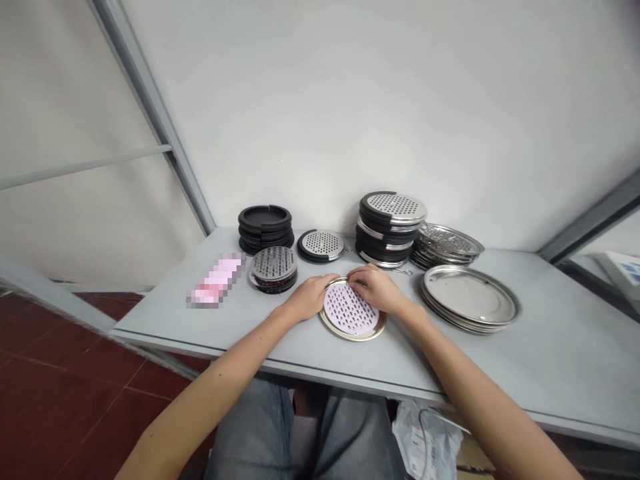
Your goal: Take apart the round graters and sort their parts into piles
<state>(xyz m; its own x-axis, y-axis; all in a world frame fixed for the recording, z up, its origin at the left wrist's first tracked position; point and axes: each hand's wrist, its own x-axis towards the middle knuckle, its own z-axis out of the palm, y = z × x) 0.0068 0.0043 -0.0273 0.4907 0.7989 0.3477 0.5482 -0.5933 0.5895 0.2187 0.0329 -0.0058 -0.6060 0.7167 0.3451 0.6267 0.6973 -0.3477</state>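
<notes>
A round metal plate point(379, 327) with a shiny raised rim lies in front of me near the table's front edge. Inside it sits a pale, pinkish perforated disc point(351, 308) with rows of slots. My left hand point(311, 297) grips the plate's left rim, its fingertips reaching the far edge. From the right, my right hand point(376, 287) has its fingers curled together over the far edge of the disc; its fingertips are partly hidden. Just left of my left hand stands a short stack of grey perforated discs point(274, 264).
Behind are stacked black rings point(265, 230), a black-rimmed perforated disc point(321, 245) and a taller stack of such discs point(393, 227). Shiny metal rings point(450, 241) and stacked plates point(470, 293) stand right. A blurred pink item point(217, 280) lies left. A wall rises behind the table point(560, 347).
</notes>
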